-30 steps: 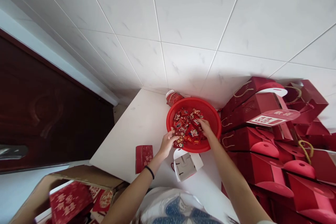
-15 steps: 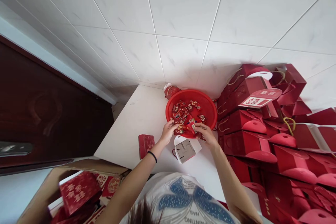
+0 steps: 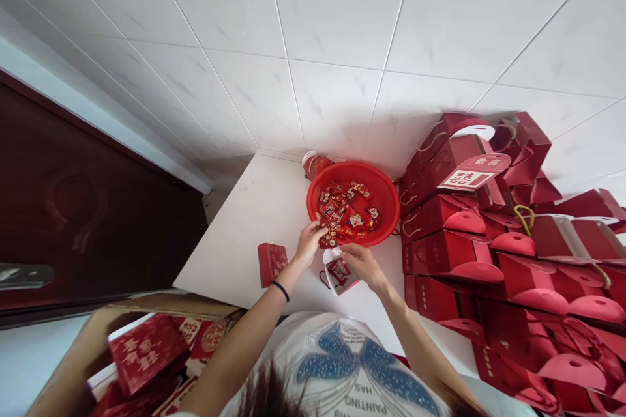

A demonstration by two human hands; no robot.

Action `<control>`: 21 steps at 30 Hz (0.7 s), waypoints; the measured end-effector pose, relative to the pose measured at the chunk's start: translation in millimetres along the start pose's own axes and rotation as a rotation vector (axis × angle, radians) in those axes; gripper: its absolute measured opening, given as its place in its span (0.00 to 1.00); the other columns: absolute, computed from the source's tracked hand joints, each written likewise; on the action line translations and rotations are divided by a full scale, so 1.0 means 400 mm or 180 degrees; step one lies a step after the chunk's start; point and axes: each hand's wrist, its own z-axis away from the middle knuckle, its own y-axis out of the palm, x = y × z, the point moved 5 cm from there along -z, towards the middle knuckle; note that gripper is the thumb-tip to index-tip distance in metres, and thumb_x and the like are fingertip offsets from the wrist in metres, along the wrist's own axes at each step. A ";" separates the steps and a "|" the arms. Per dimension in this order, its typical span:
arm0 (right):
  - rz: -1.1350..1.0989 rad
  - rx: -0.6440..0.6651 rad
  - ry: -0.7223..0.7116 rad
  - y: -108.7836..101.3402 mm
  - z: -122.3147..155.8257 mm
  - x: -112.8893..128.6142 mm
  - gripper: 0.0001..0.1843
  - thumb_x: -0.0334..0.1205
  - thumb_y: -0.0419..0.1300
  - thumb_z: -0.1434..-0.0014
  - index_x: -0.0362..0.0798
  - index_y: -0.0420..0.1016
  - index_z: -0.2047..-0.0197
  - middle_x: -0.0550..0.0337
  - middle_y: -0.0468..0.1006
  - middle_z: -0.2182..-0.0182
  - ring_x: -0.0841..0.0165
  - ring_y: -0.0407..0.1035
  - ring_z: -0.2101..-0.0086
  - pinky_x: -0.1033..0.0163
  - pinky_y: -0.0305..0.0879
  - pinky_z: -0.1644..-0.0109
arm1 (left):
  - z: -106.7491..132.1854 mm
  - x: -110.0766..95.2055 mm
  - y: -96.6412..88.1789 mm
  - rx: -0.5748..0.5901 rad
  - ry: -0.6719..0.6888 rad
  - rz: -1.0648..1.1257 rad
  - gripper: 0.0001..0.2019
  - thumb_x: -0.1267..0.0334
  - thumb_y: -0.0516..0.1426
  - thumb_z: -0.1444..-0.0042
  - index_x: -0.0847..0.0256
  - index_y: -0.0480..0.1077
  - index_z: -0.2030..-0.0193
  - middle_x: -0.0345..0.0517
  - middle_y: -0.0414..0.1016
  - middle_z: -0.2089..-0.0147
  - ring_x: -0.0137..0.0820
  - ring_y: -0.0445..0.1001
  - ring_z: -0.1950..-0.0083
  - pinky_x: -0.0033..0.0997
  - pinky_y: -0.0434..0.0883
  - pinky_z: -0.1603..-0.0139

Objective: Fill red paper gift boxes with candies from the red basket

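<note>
– Right hand (image 3: 362,262) moved since half a second ago?
– Yes. Then at the near right rim of the basket (image 3: 386,199); now over the open box (image 3: 349,281), just on the basket's near side. That box showed bare inside before; a red packet (image 3: 338,269) lies in it now.
– Remaining layout, largest first?
– Tiled wall (image 3: 332,19) behind the basket. Dark door (image 3: 98,202) well to its left. White table (image 3: 229,241) under it. Stacked boxes (image 3: 460,254), red, close on its right. Carton (image 3: 66,365) well apart, to its near left, with loose boxes (image 3: 147,348) inside.
– Basket itself?
– Red, round, on the table; wrapped sweets (image 3: 355,218) lie in its left and near part.
– Smaller still?
– Closed box (image 3: 272,264), red, on the table, near left of the basket.
– State of hands?
– Left hand (image 3: 307,244) at the basket's near left rim, pinching a printed packet (image 3: 328,236) between thumb and fingers. Right hand's fingers bent above the open box; cannot tell whether they hold anything.
</note>
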 end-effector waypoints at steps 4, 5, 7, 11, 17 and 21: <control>0.0014 -0.0331 -0.0133 -0.052 -0.009 -0.006 0.16 0.52 0.65 0.51 0.48 0.80 0.66 0.56 0.83 0.67 0.61 0.75 0.64 0.58 0.71 0.57 | 0.025 -0.002 -0.025 -0.0189 0.0067 0.0028 0.11 0.60 0.67 0.62 0.60 0.74 0.70 0.41 0.78 0.68 0.32 0.74 0.65 0.31 0.69 0.60; 0.0055 -0.0468 -0.0200 -0.073 -0.019 -0.004 0.15 0.51 0.65 0.51 0.48 0.80 0.66 0.55 0.83 0.67 0.60 0.75 0.64 0.58 0.71 0.57 | 0.031 -0.002 -0.031 -0.0241 0.0066 0.0056 0.12 0.60 0.67 0.62 0.61 0.75 0.71 0.41 0.79 0.68 0.32 0.74 0.64 0.31 0.69 0.59; 0.0335 -0.0818 -0.0330 -0.118 -0.050 0.004 0.15 0.50 0.62 0.50 0.47 0.79 0.66 0.53 0.83 0.66 0.61 0.76 0.64 0.58 0.71 0.57 | 0.042 0.002 -0.039 -0.0281 0.0012 0.0097 0.12 0.60 0.68 0.62 0.61 0.75 0.70 0.42 0.80 0.67 0.32 0.75 0.63 0.31 0.70 0.58; 0.1041 -0.1269 -0.0365 -0.178 -0.148 0.020 0.13 0.43 0.57 0.48 0.46 0.77 0.63 0.52 0.82 0.64 0.61 0.76 0.61 0.59 0.72 0.55 | 0.061 0.021 -0.045 -0.0193 -0.0159 0.0130 0.13 0.60 0.67 0.62 0.63 0.77 0.67 0.45 0.81 0.65 0.33 0.77 0.63 0.32 0.72 0.58; 0.1945 -0.1233 -0.0127 -0.201 -0.302 0.027 0.20 0.34 0.57 0.50 0.44 0.78 0.53 0.47 0.82 0.56 0.57 0.76 0.54 0.55 0.69 0.47 | 0.081 0.045 -0.055 -0.0051 -0.0227 -0.0019 0.15 0.60 0.68 0.61 0.63 0.78 0.65 0.46 0.81 0.66 0.35 0.78 0.64 0.33 0.74 0.59; 0.2690 -0.0988 -0.0103 -0.209 -0.377 0.032 0.27 0.28 0.58 0.51 0.44 0.77 0.46 0.41 0.77 0.45 0.53 0.72 0.46 0.53 0.65 0.41 | 0.088 0.052 -0.073 -0.0146 -0.0180 -0.0090 0.16 0.59 0.69 0.61 0.60 0.77 0.64 0.44 0.81 0.67 0.37 0.79 0.64 0.35 0.75 0.60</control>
